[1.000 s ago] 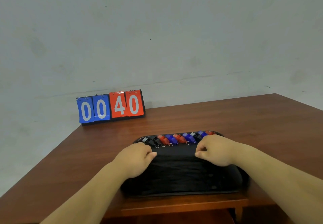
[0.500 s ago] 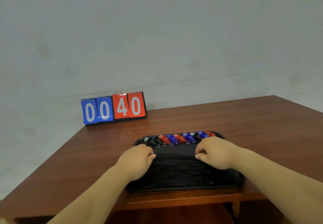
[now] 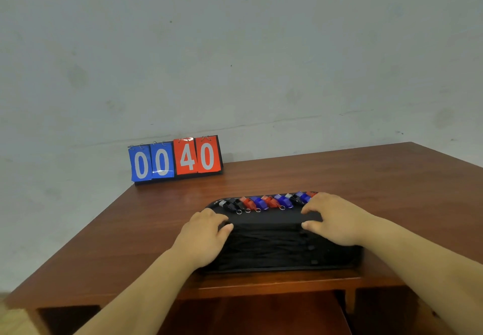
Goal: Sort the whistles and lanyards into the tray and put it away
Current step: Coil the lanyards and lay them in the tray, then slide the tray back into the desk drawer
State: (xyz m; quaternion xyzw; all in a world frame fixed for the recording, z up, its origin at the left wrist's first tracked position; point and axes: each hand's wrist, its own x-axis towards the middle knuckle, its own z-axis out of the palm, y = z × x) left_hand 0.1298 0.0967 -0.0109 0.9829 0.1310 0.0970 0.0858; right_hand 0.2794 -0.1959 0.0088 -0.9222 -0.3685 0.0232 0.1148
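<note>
A black tray [image 3: 337, 265] sits on the wooden table close to its near edge. Along the tray's far side runs a row of black, red and blue whistles [image 3: 264, 202] with small key rings. Black lanyards [image 3: 266, 248] fill the tray's near part. My left hand [image 3: 201, 238] lies over the tray's left end, fingers curled and thumb on the lanyards. Over the right end, my right hand [image 3: 337, 219] has its fingers bent inward just in front of the whistles. It hides the rightmost whistles.
A flip scoreboard [image 3: 175, 159] reading 00 in blue and 40 in red stands at the table's back left against the wall. The table's left edge [image 3: 78, 240] runs diagonally. Below the near edge is an open space under the tabletop [image 3: 261, 313].
The view has tilted up a little. Both hands stay on the tray's ends, and the tray sits slightly farther from the near edge.
</note>
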